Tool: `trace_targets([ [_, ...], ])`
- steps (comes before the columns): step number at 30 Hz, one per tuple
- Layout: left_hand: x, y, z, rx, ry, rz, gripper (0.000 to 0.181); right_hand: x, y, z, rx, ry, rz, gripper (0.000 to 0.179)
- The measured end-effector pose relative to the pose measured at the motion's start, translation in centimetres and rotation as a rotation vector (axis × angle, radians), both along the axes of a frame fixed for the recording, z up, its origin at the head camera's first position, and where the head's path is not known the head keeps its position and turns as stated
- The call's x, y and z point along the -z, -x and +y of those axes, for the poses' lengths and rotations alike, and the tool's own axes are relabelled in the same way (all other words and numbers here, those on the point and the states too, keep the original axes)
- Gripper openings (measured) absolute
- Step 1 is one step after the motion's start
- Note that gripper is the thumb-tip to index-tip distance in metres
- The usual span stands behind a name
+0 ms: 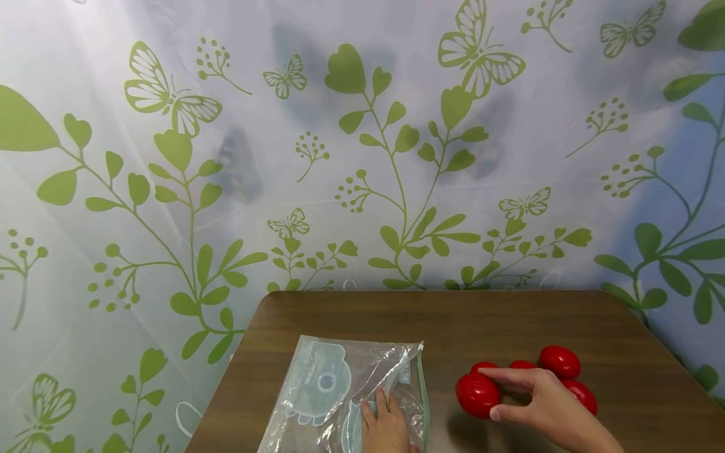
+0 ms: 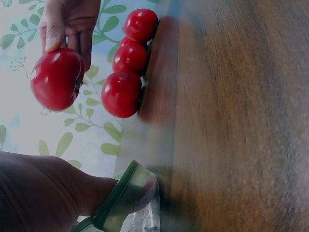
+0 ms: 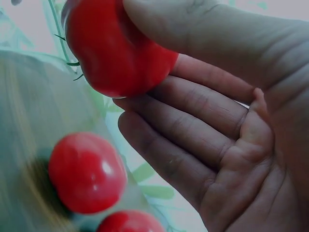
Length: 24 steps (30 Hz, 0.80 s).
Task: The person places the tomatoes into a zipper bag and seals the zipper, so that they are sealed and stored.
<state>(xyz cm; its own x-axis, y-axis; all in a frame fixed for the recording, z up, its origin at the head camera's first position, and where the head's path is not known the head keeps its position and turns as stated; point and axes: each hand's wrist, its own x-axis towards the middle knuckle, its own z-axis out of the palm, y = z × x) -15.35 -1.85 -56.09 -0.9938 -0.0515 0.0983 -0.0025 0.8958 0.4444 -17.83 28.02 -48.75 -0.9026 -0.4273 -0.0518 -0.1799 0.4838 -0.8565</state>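
Note:
My right hand (image 1: 540, 399) pinches a red tomato (image 1: 477, 395) between thumb and fingers, above the table. In the right wrist view, the thumb lies over this tomato (image 3: 116, 53), whose green stem tips show on the left. My left hand (image 1: 386, 425) is at a clear zip bag (image 1: 362, 358) with a pale blue cartoon print, its fingers lying on the film. The left wrist view has the left thumb (image 2: 96, 191) behind the bag's green zip edge (image 2: 116, 195), its tip seen through the film. The other left fingers are hidden there.
Several more red tomatoes (image 1: 559, 362) sit close together on the right of the brown wooden table (image 1: 453, 314), partly behind the right hand. Behind the table hangs a pale curtain (image 1: 396, 189) with green leaves and butterflies.

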Motion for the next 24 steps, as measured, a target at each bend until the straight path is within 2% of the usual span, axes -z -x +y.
trace_targets([
  [9,0.0,0.0,0.1,-0.011,-0.001,0.03,0.102,-0.4,1.4,-2.4,-0.017,0.048,0.021,0.063],
  [15,-0.1,0.1,0.1,-0.011,-0.014,0.003,0.102,0.0,1.8,-3.4,-0.045,0.083,0.024,0.062],
  [24,2.7,1.3,0.1,-0.016,-0.002,-0.013,0.108,1.5,2.8,-4.9,-0.09,0.117,0.024,0.059],
])
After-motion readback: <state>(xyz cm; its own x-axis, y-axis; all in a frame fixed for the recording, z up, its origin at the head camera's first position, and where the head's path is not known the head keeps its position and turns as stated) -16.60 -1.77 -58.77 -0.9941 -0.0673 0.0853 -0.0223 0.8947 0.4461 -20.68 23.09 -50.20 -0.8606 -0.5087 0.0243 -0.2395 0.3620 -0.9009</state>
